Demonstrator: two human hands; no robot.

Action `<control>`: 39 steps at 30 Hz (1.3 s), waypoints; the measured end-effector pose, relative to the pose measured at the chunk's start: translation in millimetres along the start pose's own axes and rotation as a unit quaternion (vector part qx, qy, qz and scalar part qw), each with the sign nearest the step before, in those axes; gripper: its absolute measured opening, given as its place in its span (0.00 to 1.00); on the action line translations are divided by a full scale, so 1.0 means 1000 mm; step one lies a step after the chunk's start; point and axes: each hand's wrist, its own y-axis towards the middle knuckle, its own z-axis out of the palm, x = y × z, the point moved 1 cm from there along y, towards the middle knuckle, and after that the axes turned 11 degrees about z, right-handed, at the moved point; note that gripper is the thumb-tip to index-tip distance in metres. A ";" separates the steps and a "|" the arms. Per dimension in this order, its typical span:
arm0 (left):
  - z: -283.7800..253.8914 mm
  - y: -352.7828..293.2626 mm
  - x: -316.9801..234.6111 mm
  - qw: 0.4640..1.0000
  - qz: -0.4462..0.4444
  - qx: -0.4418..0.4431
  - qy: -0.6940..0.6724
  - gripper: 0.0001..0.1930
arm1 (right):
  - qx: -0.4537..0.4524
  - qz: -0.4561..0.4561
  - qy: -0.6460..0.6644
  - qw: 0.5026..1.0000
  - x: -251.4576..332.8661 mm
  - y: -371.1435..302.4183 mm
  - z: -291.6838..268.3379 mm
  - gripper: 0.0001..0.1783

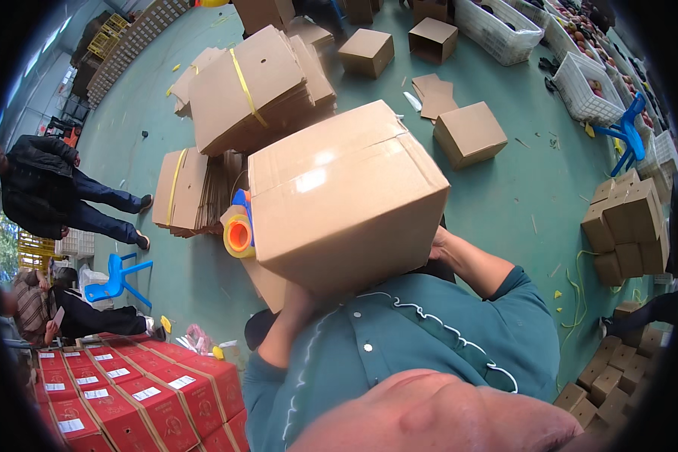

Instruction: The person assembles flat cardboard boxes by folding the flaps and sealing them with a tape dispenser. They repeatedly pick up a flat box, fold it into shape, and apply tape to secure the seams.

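A closed cardboard box [346,203] fills the middle of the view, close to my chest, with a strip of shiny clear tape across its top. My left hand [300,300] grips it from below at the near left corner; its fingers are mostly hidden and blurred. On the right side my right hand [438,245] is pressed to the box, the fingertips out of sight behind it. Just left of the box is a tape dispenser [239,233] with a blue part and a yellow roll on an orange core. What it rests on is partly covered by the box.
Strapped stacks of flat cardboard [248,87] lie beyond. Several small boxes [471,134] stand on the green floor. White crates [587,89], a blue stool [630,134] and stacked boxes [629,222] line the right. Red cartons [143,384] and two people [41,181] are at left.
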 end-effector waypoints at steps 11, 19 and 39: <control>0.129 0.029 -0.176 0.901 0.186 0.392 -0.022 0.20 | -0.184 -0.434 0.100 0.876 0.187 -0.063 -0.146 0.28; 0.143 -0.030 -0.179 0.669 0.432 0.510 -0.325 0.58 | -0.225 -0.417 -0.064 0.878 0.290 0.036 -0.132 0.31; -0.125 0.043 0.004 0.686 0.207 -0.222 0.661 0.34 | -0.139 -0.038 -0.934 0.327 0.107 0.269 0.142 0.33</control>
